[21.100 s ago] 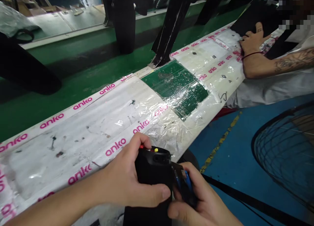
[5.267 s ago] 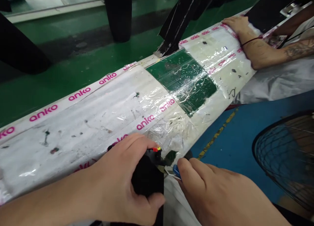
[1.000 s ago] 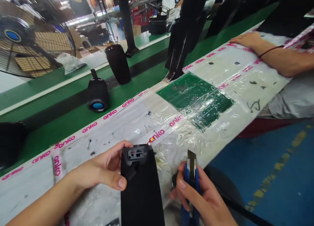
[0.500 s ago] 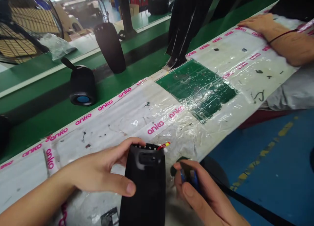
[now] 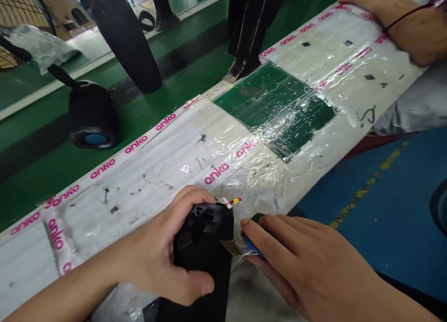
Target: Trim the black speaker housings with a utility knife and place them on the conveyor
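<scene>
My left hand (image 5: 167,252) grips a black housing (image 5: 206,275) from its left side, the fingers over its top end and the thumb on its face. Red, yellow and white wire ends (image 5: 233,202) stick out at the top of the housing. In my right hand (image 5: 293,256) is a blue-handled cutter (image 5: 253,250). Its flat blade points left and reaches the right part of the housing's face; whether it touches cannot be made out.
A round black speaker (image 5: 93,114) and a tall black one (image 5: 131,47) stand on the green surface behind. Another person's forearm (image 5: 412,26) rests on the plastic-covered bench (image 5: 139,182) at the upper right. A dark post (image 5: 249,28) stands behind the bench.
My right hand has turned over and moved the cutter left, its blade now over the housing. The housing has tilted under my left hand. The view has shifted.
</scene>
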{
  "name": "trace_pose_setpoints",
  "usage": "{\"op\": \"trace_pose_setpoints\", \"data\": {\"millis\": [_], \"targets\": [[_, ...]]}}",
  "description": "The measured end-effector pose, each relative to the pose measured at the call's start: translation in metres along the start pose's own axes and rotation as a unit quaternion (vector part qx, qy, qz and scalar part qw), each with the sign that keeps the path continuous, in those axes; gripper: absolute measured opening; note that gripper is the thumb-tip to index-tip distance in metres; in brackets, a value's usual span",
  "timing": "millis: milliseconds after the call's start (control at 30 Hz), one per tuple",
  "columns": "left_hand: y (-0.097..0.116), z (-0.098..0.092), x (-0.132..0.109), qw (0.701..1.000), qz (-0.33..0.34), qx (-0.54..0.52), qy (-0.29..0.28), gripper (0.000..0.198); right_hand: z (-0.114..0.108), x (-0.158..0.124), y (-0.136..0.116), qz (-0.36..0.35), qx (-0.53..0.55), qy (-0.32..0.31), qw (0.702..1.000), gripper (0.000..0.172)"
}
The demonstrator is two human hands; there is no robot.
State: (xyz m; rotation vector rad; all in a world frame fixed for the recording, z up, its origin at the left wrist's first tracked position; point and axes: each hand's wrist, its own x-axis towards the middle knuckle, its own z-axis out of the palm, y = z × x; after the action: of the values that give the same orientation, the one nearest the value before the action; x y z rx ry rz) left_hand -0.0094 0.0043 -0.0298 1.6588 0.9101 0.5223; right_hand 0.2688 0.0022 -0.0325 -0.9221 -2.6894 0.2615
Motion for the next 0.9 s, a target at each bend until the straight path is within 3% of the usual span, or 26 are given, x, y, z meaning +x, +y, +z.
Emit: {"op": "trace_pose_setpoints", "data": {"millis": [400, 700, 900], "targets": [[-0.007, 0.001, 0.003, 0.998, 0.031, -0.059, 0.004, 0.092, 0.000, 0.007, 0.004, -0.007, -0.017, -0.036, 0.999, 0.028], [-0.006, 0.001, 0.005, 0.998, 0.028, -0.062, -0.009, 0.098, -0.001, 0.002, 0.000, -0.010, -0.025, -0.041, 0.999, 0.048], [-0.001, 0.001, 0.005, 0.998, -0.011, -0.060, -0.012, 0.086, -0.009, 0.009, -0.006, -0.014, -0.109, -0.041, 0.993, 0.057]]}}
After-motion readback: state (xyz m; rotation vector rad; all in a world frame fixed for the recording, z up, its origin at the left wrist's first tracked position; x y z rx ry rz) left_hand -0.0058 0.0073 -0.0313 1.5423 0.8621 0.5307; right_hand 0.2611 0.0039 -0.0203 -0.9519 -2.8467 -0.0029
